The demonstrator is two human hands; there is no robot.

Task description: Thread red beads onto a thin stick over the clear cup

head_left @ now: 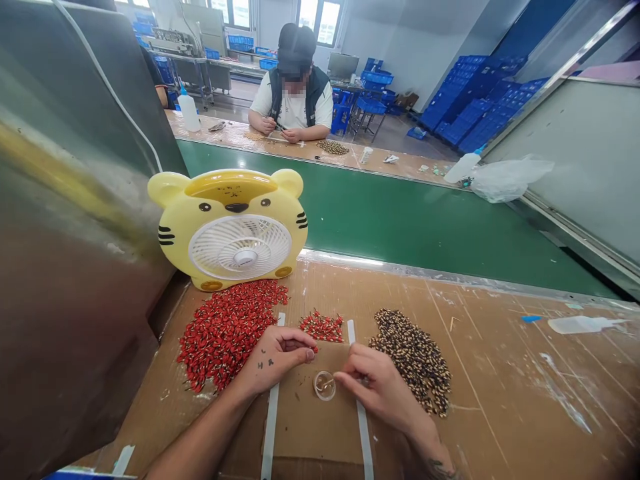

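My left hand (277, 357) rests on the cardboard-covered bench (480, 373), its fingers closed on a small red bead (315, 349). Just below those fingertips stands a small clear round cup (325, 385) holding something thin and golden. My right hand (375, 387) reaches in from the lower right, its fingertips pinched beside the cup. Whatever it pinches is too small to tell. A large pile of red and black beads (227, 333) lies left of my left hand, a small red pile (323, 327) lies ahead, and a dark brown speckled pile (413, 360) lies by my right hand.
A yellow tiger-shaped fan (230, 230) stands at the bench's back edge, beyond which runs a green conveyor belt (400, 227). A plastic squeeze bottle (583, 325) lies on the right. A co-worker (293, 93) sits across the belt, working with both hands. A metal panel (65, 233) fills the left.
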